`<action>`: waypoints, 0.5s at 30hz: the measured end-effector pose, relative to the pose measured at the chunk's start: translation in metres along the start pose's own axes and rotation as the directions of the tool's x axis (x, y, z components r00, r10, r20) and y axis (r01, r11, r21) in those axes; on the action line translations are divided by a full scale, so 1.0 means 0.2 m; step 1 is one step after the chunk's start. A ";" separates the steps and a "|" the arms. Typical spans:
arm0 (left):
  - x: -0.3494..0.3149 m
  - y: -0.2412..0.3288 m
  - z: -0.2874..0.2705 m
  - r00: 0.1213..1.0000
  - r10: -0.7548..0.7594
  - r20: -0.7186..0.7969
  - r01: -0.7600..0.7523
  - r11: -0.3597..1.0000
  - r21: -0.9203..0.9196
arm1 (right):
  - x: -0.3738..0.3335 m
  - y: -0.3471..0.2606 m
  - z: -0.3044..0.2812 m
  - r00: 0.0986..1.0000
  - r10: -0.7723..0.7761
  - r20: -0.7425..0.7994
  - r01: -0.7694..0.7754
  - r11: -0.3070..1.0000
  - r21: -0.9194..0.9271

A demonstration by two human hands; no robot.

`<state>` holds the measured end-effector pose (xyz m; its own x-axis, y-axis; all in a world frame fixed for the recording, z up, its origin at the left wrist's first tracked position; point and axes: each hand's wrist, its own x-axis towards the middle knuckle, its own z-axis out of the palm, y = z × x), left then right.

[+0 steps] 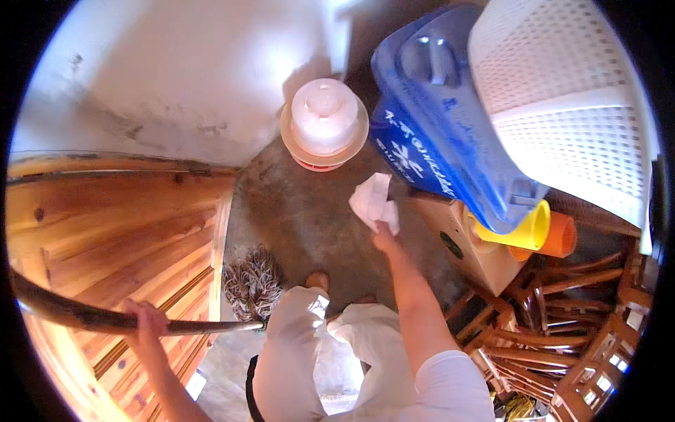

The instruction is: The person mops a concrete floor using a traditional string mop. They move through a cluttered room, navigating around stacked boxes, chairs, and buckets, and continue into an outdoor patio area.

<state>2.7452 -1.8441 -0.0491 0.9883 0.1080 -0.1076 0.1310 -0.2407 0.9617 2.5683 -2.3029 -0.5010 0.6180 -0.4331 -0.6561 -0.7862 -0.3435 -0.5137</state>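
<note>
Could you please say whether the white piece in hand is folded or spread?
Folded, not spread: the white piece bends and creases in the right hand.

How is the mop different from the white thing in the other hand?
The mop has a long, dark handle; the white piece, maybe cloth or paper, is much smaller.
The mop's head is grey-brown and stringy; the white piece looks like a folded sheet.
The left hand grips the mop; the right hand holds the white piece.
Both are held one-handed.
</note>
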 end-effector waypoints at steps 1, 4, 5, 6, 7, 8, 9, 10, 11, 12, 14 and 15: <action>0.00 0.02 0.02 0.998 -0.042 0.055 0.043 0.999 -0.025 | -0.16 0.00 0.12 0.989 -0.088 -0.115 0.089 0.996 0.001; -0.12 0.06 -0.07 0.991 -0.081 0.104 0.072 0.994 0.088 | -0.76 -0.45 0.17 0.979 -0.196 -0.057 0.204 0.930 0.305; -0.17 0.15 0.01 0.992 -0.130 0.011 0.128 0.986 0.108 | -1.01 -0.61 0.06 0.952 -0.292 -0.094 0.298 0.810 0.505; -0.18 0.15 -0.02 0.981 -0.158 0.108 0.140 0.977 0.162 | -1.24 -0.74 -0.07 0.938 -0.331 -0.101 0.333 0.784 0.523; -0.21 0.11 0.00 0.968 -0.205 0.148 0.194 0.977 0.086 | -1.45 -0.85 -0.20 0.930 -0.349 -0.117 0.355 0.764 0.539; -0.24 0.10 0.01 0.966 -0.189 0.177 0.171 0.979 0.114 | -1.65 -0.97 -0.33 0.916 -0.381 -0.130 0.375 0.694 0.615; -0.26 0.09 -0.03 0.941 -0.228 0.250 0.155 0.947 0.281 | -1.86 -1.12 -0.49 0.898 -0.418 -0.141 0.393 0.614 0.685; -0.33 0.11 -0.04 0.949 -0.197 0.248 0.140 0.964 0.227 | -2.11 -1.37 -0.75 0.898 -0.424 -0.115 0.351 0.534 0.769; -0.38 0.19 -0.03 0.936 -0.226 0.271 0.171 0.962 0.212 | -2.38 -1.62 -1.02 0.900 -0.426 -0.091 0.296 0.445 0.846; -0.42 0.14 -0.06 0.918 -0.215 0.334 0.119 0.951 0.286 | -2.62 -1.83 -1.26 0.886 -0.439 -0.152 0.347 0.409 0.844; -0.51 0.14 -0.09 0.839 -0.266 0.474 0.099 0.932 0.348 | -2.92 -2.02 -1.62 0.847 -0.457 -0.274 0.470 0.398 0.788; -0.58 0.17 -0.13 0.829 -0.218 0.515 0.038 0.940 0.338 | -3.03 -2.10 -1.78 0.827 -0.463 -0.321 0.517 0.399 0.757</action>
<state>2.6334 -1.8397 0.0030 0.8311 -0.3542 -0.4288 0.1867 -0.5485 0.8151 2.5248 -2.1920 0.3093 0.8754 -0.4664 -0.1274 0.0035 0.2696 -0.9630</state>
